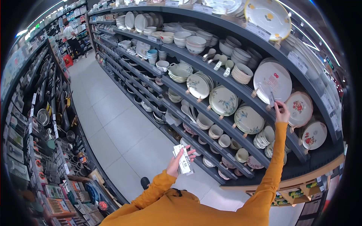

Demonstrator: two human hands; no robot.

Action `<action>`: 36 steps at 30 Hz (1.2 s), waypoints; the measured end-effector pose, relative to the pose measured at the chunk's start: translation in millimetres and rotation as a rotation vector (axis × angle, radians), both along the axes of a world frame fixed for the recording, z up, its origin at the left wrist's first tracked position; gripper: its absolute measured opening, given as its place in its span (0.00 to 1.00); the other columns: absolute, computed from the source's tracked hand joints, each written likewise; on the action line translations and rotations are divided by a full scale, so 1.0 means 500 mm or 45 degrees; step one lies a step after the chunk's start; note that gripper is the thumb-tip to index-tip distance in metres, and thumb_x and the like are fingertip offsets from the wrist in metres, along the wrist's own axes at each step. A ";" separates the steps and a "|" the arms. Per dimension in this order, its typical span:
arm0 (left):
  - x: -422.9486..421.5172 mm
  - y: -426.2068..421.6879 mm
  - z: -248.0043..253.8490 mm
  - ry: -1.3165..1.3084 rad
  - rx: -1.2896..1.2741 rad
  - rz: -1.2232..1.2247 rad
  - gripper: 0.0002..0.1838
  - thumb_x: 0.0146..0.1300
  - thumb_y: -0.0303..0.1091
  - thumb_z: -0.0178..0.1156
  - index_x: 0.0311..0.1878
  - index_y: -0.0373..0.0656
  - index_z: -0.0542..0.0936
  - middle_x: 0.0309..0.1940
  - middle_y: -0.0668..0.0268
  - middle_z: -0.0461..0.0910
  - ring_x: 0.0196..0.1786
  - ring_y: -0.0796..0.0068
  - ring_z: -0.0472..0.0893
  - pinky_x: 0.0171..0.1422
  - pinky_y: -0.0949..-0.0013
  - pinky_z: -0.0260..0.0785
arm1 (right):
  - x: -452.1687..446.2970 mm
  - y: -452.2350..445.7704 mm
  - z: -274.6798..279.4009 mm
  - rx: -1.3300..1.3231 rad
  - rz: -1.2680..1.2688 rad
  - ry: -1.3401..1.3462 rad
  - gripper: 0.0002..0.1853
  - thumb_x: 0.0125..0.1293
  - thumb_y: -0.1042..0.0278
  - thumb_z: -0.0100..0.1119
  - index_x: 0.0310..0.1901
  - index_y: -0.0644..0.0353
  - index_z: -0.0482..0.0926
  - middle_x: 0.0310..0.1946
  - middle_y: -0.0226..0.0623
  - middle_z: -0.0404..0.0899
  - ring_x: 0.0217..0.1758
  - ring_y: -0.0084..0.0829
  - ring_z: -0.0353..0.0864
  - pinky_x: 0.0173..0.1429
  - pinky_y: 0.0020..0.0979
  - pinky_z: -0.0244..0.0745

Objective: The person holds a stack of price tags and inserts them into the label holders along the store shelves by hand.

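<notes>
Grey tiled floor (102, 124) runs down a shop aisle, and along its right side stands a tall dark shelving unit (233, 84) stacked with crockery. Toward the near end of one shelf, a large white plate (277, 71) with red print leans upright at the front edge, beside a flower-patterned plate (299, 109). Both seem propped by little more than small wooden stands (254, 92), so a knuckle catching a rim could tip one over that edge onto the stacked bowls (265, 137) lower down. Both hands are well apart. Out over the floor, the left hand (174, 163) is closed around a stack of price labels (184, 164), the top one reading 4.50; fanned unevenly, they could slide out if the grip slackens. At the shelf's front edge, the right hand (281, 112) pinches a small, clear-looking tag (271, 98) before the white plate; whether tag and plate touch, I cannot tell
</notes>
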State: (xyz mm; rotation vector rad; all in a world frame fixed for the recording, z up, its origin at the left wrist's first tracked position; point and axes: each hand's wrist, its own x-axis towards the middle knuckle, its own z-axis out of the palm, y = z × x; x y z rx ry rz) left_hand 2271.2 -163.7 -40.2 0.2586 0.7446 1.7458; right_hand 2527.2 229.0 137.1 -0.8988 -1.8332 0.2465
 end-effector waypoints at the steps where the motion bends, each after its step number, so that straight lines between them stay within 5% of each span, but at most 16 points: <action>1: -0.030 -0.007 0.003 0.000 0.005 0.027 0.26 0.74 0.47 0.42 0.67 0.41 0.61 0.57 0.55 0.73 0.54 0.67 0.78 0.56 0.70 0.73 | -0.029 -0.053 -0.003 -0.124 0.026 0.093 0.10 0.63 0.69 0.63 0.45 0.60 0.82 0.31 0.25 0.80 0.25 0.12 0.68 0.27 0.17 0.65; 4: -0.139 -0.043 0.006 0.045 0.022 0.105 0.27 0.74 0.48 0.41 0.68 0.41 0.61 0.59 0.56 0.73 0.57 0.68 0.76 0.57 0.71 0.71 | -0.147 -0.234 -0.114 -0.367 0.350 0.131 0.09 0.65 0.69 0.60 0.45 0.63 0.80 0.38 0.29 0.79 0.39 0.19 0.75 0.45 0.23 0.70; 9: -0.377 -0.135 -0.020 0.193 0.025 0.161 0.28 0.74 0.49 0.40 0.68 0.40 0.60 0.62 0.56 0.70 0.62 0.68 0.71 0.60 0.72 0.68 | -0.524 -0.610 -0.481 -1.104 0.700 0.259 0.06 0.66 0.70 0.58 0.40 0.62 0.78 0.35 0.28 0.78 0.39 0.18 0.75 0.46 0.23 0.72; 11: -0.460 -0.173 -0.032 0.167 -0.078 0.151 0.28 0.74 0.49 0.40 0.68 0.39 0.60 0.62 0.55 0.70 0.65 0.68 0.69 0.62 0.69 0.66 | -0.677 -0.749 -0.512 -1.406 0.881 0.505 0.06 0.67 0.70 0.56 0.41 0.62 0.76 0.33 0.29 0.78 0.37 0.20 0.76 0.44 0.22 0.72; 22: -0.769 -0.281 -0.049 0.200 -0.169 0.577 0.28 0.73 0.46 0.43 0.66 0.34 0.61 0.58 0.52 0.73 0.60 0.64 0.73 0.62 0.65 0.67 | -1.051 -0.884 -0.495 -1.951 1.229 0.275 0.09 0.71 0.67 0.52 0.49 0.59 0.71 0.44 0.28 0.78 0.44 0.16 0.75 0.50 0.20 0.70; 25: -0.811 -0.259 -0.056 0.322 -0.185 0.570 0.27 0.74 0.45 0.42 0.66 0.32 0.61 0.59 0.51 0.72 0.60 0.65 0.73 0.61 0.66 0.66 | -1.126 -0.877 -0.450 -2.111 1.060 0.385 0.12 0.72 0.65 0.50 0.52 0.60 0.70 0.46 0.31 0.78 0.47 0.17 0.75 0.52 0.22 0.70; 28: -0.861 -0.207 -0.057 0.380 -0.217 0.610 0.26 0.74 0.42 0.45 0.67 0.32 0.60 0.57 0.52 0.73 0.57 0.68 0.74 0.60 0.69 0.67 | -1.194 -0.859 -0.465 -1.748 1.172 0.313 0.12 0.71 0.66 0.51 0.51 0.63 0.70 0.46 0.35 0.77 0.47 0.17 0.73 0.51 0.22 0.69; 32: -0.924 -0.102 -0.051 0.615 -0.438 0.751 0.28 0.70 0.40 0.51 0.68 0.35 0.61 0.59 0.56 0.72 0.57 0.71 0.73 0.59 0.72 0.65 | -1.277 -0.806 -0.440 -1.398 0.957 0.371 0.11 0.71 0.64 0.52 0.46 0.64 0.70 0.37 0.35 0.79 0.29 0.16 0.74 0.28 0.22 0.70; 36: -1.010 0.003 -0.061 0.068 -0.402 0.454 0.27 0.71 0.42 0.50 0.67 0.38 0.62 0.56 0.58 0.72 0.55 0.70 0.74 0.59 0.69 0.67 | -1.350 -0.709 -0.451 -1.537 0.869 0.372 0.10 0.70 0.68 0.53 0.48 0.64 0.69 0.42 0.34 0.75 0.46 0.15 0.71 0.46 0.19 0.68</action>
